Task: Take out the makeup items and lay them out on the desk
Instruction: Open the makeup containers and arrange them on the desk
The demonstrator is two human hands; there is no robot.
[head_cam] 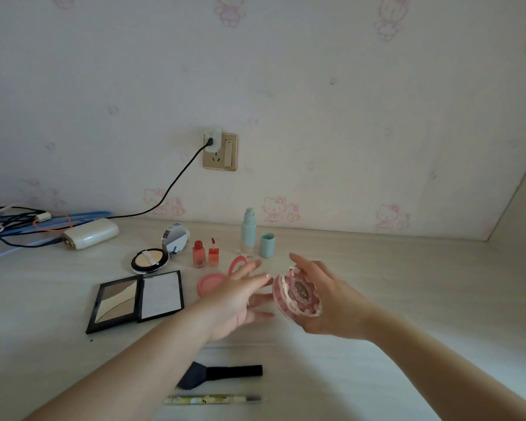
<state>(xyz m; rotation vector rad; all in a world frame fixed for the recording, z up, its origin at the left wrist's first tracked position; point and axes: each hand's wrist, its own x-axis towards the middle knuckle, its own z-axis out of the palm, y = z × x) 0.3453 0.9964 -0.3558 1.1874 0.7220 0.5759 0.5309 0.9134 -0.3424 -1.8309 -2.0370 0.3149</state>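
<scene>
On the pale table [377, 299], an open black palette [137, 299] lies at left, its long axis left to right. The left hand [240, 302] hovers with fingers spread, holding nothing. Just right, the right hand [325, 299] grips a round pink compact [296, 294], tilted, its patterned face toward the camera. Cartoon-cat wallpaper [286, 86] covers the far wall.

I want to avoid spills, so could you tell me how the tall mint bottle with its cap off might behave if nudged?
The bottle stands tall on a narrow base, so it probably tips easily. Round-bodied, it would likely roll afterwards. Its cap stands beside it, so contents might leak.
</scene>
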